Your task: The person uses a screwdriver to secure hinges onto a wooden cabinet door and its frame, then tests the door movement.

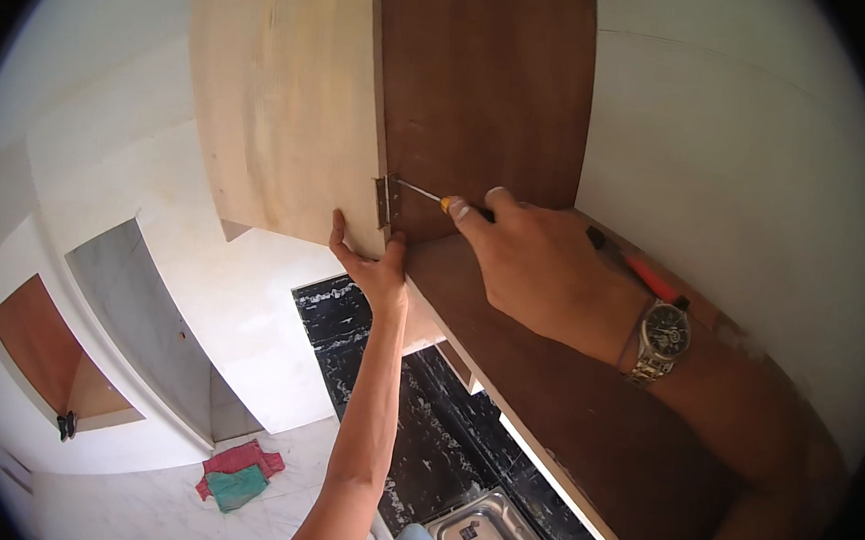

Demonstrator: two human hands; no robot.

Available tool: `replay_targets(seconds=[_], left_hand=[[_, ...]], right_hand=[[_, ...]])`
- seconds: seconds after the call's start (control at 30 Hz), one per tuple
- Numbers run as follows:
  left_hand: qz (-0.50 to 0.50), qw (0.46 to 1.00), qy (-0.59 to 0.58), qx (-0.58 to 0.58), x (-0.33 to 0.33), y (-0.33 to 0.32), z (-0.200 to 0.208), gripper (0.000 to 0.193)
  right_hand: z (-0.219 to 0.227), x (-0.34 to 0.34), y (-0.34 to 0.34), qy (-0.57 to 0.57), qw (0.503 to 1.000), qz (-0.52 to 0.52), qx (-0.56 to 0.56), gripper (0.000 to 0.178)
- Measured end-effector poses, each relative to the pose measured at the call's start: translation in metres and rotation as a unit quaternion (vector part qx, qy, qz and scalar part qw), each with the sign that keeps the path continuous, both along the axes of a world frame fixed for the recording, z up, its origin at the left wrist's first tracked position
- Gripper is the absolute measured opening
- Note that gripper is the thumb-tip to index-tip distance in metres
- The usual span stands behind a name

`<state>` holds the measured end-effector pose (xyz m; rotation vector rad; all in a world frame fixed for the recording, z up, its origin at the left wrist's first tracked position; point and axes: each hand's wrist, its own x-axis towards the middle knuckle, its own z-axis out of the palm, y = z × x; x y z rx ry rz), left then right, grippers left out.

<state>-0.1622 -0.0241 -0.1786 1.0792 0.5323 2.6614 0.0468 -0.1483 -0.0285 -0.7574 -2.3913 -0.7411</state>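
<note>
Right hand (543, 268) curled round screwdriver (446, 204), tip at hinge (381, 204); left hand (380, 278) half-open against door (294, 100). I'd press squarely, turn slowly.

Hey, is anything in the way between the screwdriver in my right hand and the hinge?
Nothing visible: the screwdriver reaches unblocked from your right hand to the upper part of the hinge. Your left hand is lower, at the bottom edge of the door, out of that line.
</note>
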Motion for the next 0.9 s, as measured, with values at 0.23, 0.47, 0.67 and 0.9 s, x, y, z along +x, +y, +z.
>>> replay_targets(seconds=[0.23,0.47,0.67,0.9], left_hand=[[0.021,0.999,-0.013,-0.022,0.02,-0.002,0.021,0.098],[0.015,0.998,-0.051,-0.028,0.008,-0.001,0.015,0.095],[0.0,0.998,-0.058,-0.031,0.011,0.001,0.013,0.093],[-0.008,0.998,-0.064,-0.025,0.011,0.001,0.012,0.092]], right_hand=[[-0.001,0.012,0.007,-0.058,0.993,-0.02,0.097,0.045],[-0.008,-0.005,0.005,-0.109,0.988,-0.015,0.113,0.04],[-0.009,-0.008,0.003,-0.031,0.999,0.016,0.003,0.039],[-0.022,-0.026,0.015,0.282,0.904,0.101,-0.306,0.037]])
